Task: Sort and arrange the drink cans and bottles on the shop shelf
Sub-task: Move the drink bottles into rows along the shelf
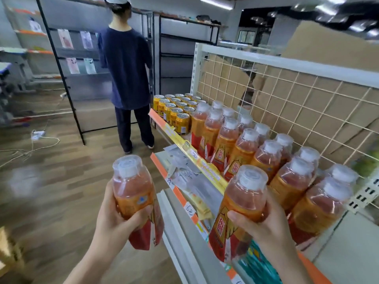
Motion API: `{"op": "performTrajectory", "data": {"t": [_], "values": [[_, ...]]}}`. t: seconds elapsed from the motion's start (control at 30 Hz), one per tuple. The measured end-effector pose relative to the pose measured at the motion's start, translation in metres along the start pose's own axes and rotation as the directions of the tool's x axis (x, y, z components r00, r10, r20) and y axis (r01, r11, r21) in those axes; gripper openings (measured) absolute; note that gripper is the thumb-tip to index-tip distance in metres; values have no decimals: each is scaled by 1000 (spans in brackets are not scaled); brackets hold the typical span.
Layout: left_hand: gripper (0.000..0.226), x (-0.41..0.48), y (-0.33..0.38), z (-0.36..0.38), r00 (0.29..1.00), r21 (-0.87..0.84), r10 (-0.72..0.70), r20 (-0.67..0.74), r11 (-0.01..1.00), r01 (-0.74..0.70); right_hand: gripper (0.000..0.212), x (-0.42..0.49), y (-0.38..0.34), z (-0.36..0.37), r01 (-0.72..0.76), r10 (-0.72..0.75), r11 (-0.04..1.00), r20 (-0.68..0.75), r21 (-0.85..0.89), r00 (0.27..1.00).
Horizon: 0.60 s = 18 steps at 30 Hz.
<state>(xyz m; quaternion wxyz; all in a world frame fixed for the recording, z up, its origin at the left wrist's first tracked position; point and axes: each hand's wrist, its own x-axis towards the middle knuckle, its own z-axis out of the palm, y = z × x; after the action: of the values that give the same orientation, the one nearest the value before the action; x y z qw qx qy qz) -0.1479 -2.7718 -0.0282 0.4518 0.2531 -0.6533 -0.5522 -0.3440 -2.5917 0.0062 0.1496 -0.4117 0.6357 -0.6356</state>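
My left grip (114,222) is closed around the middle of one bottle (133,191). The fingers curl over its orange label, and the white cap under clear wrap points up and a little away from me. This bottle is off the shelf, over the wooden floor (51,181), to the left of the shelf edge. My right grip (264,228) holds a second bottle (244,197) of the same kind, with the thumb across the front of the label and the fingers behind it. This second bottle leans a little. It is at the front edge of the top shelf (205,168), just beside the nearest bottles there; I cannot tell if its base touches anything. The standing bottles (246,144) fill the shelf in rows going back toward the wire grid panel (287,95). At the far end of the same shelf stands a block of golden cans (176,111), just beside the bottles. A lower shelf (180,193) with paper price tags is between my two grips. A person in a dark blue shirt (127,64) stands with their back to me, near the cans.
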Motion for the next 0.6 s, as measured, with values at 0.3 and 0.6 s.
{"op": "performTrajectory", "data": {"t": [0.3, 0.6], "values": [[65, 129, -9, 22, 980, -131, 60, 192, 991, -35, 71, 119, 6, 30, 22, -22, 1000, 8, 4, 1000], [71, 266, 2, 77, 938, -290, 155, 311, 955, -61, 50, 239, -21, 29, 131, -132, 991, -151, -21, 980]]}}
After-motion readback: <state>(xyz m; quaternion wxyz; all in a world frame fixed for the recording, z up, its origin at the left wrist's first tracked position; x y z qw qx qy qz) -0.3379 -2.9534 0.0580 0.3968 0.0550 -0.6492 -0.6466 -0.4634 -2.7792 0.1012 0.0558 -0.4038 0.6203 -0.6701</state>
